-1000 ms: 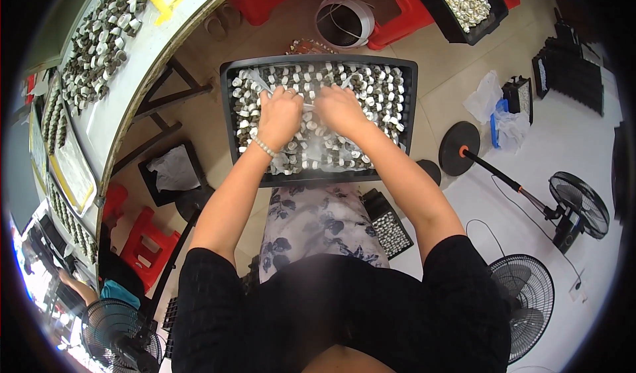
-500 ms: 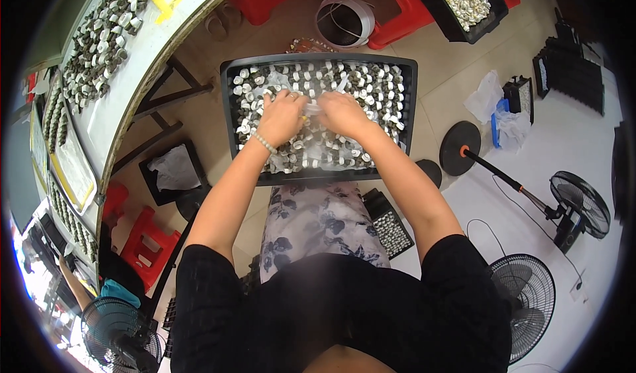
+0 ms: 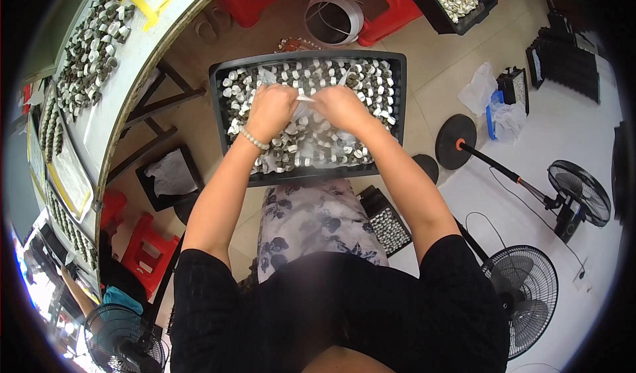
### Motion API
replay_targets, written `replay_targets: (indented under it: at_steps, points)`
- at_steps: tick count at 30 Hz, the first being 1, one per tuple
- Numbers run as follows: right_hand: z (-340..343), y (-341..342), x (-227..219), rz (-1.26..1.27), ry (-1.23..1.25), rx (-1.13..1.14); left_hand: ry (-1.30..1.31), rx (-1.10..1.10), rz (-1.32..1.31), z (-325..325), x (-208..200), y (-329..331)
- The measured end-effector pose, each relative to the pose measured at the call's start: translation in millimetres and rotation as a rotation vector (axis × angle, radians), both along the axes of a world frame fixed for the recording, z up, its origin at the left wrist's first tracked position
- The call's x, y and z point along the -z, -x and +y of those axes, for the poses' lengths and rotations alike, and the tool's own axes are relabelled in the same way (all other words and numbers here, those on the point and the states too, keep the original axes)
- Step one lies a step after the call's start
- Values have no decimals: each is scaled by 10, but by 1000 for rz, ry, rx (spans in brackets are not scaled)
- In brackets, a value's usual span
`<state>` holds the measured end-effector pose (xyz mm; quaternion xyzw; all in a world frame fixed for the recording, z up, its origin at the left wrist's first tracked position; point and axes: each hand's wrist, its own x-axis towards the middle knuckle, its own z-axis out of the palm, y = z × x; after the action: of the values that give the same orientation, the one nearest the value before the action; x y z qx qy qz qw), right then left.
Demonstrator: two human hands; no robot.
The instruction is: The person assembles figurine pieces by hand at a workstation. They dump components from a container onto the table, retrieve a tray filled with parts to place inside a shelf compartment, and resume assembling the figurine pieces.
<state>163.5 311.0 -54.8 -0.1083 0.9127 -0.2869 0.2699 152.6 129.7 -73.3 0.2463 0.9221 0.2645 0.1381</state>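
A black rectangular tray (image 3: 311,175) lies in front of me, filled with small white-and-dark pieces (image 3: 376,85) set in rough rows. Thin clear plastic film (image 3: 315,141) covers part of the pieces in the middle. Both hands are above the tray, close together. My left hand (image 3: 271,111), with a beaded bracelet at the wrist, is closed with its fingers pinched. Opposite it my right hand (image 3: 340,108) is closed too. A whitish strip of the plastic film (image 3: 305,99) stretches between their fingertips. My knuckles hide the exact grip.
On the left curves a white worktable (image 3: 126,68) with a heap of similar pieces (image 3: 93,65). Red stools (image 3: 149,250) and a white bucket (image 3: 333,20) stand on the floor. Fans (image 3: 523,300) on stands are at the right. A black bin (image 3: 457,2) holds pale pieces.
My hands have closed more and moved slightly up, with the film now drawn between them. In the picture the tray and surroundings have shifted a little left.
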Motion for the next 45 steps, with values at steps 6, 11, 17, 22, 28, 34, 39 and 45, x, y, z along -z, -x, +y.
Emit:
replay_targets:
  at_steps: [6, 11, 17, 22, 28, 34, 39, 45]
  points:
    - [144, 170, -254, -65, 56, -20, -55, 21, -58, 92, -222, 145]
    - [305, 207, -310, -110, 42, -19, -110, 65, -111, 188, -320, 199]
    - [317, -40, -201, 8, 161, -30, -12, 189, -269, 125, 73, -23]
    - [365, -187, -201, -84, 85, -11, -95, 137, -82, 121, 86, -277]
    - [368, -201, 241, 254, -11, 3, -171, 0, -107, 51, -30, -335]
    - [274, -108, 126, 268, 67, 91, -154, -109, -145, -67, -205, -330]
    - [292, -85, -115, 272, 166, 108, -165, -150, -140, -80, -424, -272]
    - [318, 19, -413, 297, 202, 85, -186, -177, -107, -55, -697, -198]
